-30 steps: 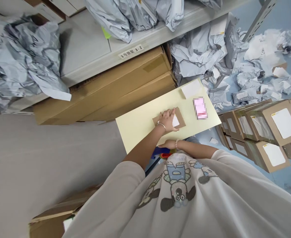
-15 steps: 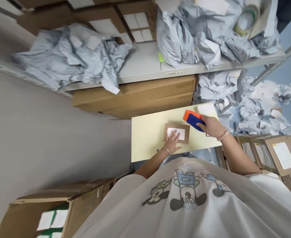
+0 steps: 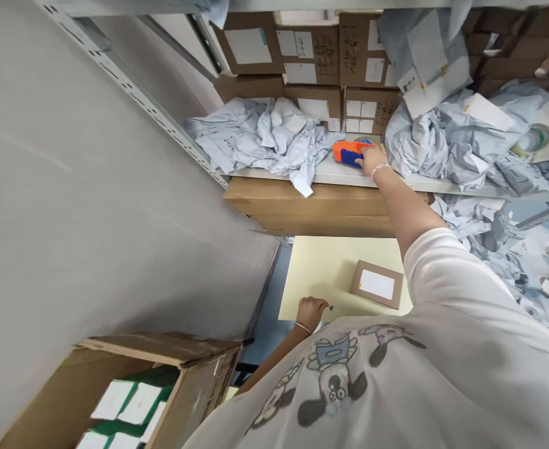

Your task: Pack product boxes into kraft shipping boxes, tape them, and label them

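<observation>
1. white metal shelf across the upper view, crumpled grey mailers heaped on it
2. below it, pale yellow board with a kraft box lying on top
3. on the shelf, orange-and-blue tape dispenser, long axis sideways, just left of the right hand, far nearer that hand than the other
4. right fingers closed around its blue handle
5. left hand well apart at the board's edge, curled in a loose fist, nothing visible in it

No readable text in view

Yellow board with kraft box, shelf with grey mailers, tape dispenser
</observation>
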The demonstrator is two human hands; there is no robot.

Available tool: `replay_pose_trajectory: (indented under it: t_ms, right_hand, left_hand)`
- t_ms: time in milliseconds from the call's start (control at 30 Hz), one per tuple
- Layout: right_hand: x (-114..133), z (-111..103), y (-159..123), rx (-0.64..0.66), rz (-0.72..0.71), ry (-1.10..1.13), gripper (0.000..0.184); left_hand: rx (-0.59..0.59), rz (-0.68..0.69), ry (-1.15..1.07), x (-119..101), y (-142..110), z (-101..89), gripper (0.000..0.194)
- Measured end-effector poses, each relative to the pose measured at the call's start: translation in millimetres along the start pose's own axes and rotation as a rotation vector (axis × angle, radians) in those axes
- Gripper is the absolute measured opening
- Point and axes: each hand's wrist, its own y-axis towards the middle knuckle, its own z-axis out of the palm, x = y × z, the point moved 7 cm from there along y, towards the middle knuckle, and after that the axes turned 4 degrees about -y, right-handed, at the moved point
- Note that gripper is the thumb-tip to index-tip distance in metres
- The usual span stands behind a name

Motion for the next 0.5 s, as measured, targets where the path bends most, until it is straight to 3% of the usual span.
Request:
replay_pose_trajectory:
  t_ms: [100,167,267,333,367,433,500]
  right_hand:
    - [-0.4,12.5,1.5,-0.029,0.065,-0.041,0.039]
    - [-0.6,9.7,-12.9,-0.084,0.055,-0.104,0.053]
    - [-12.2,-0.1,-73.3,-0.178,0.007,-0.099,0.059]
    - [-36.6,-2.9,-147.2,-0.218,0.1,-0.038,0.058]
    - [-53.4,-1.6,-193.5,-0.232,0.216,-0.008,0.059]
    - [-89.4,11.2,-299.2,-0.211,0.581,0.059,0.056]
    - [-113.3,39.6,-408.0,-0.106,1.047,0.186,0.047]
  left_hand:
    - [0.028,-0.023,-0.075,16.7,3.5,-6.8,0.046]
    - [0.068,-0.032,-0.136,24.2,10.4,-4.7,0.044]
    - [0.133,-0.043,-0.24,27.0,29.6,6.8,0.042]
    - [0.169,-0.061,-0.301,22.0,48.3,18.8,0.043]
    - [0.187,-0.073,-0.327,17.4,59.1,25.8,0.045]
    - [0.227,-0.092,-0.369,3.9,81.8,40.8,0.047]
    - [0.266,-0.096,-0.393,-13.8,104.2,54.7,0.049]
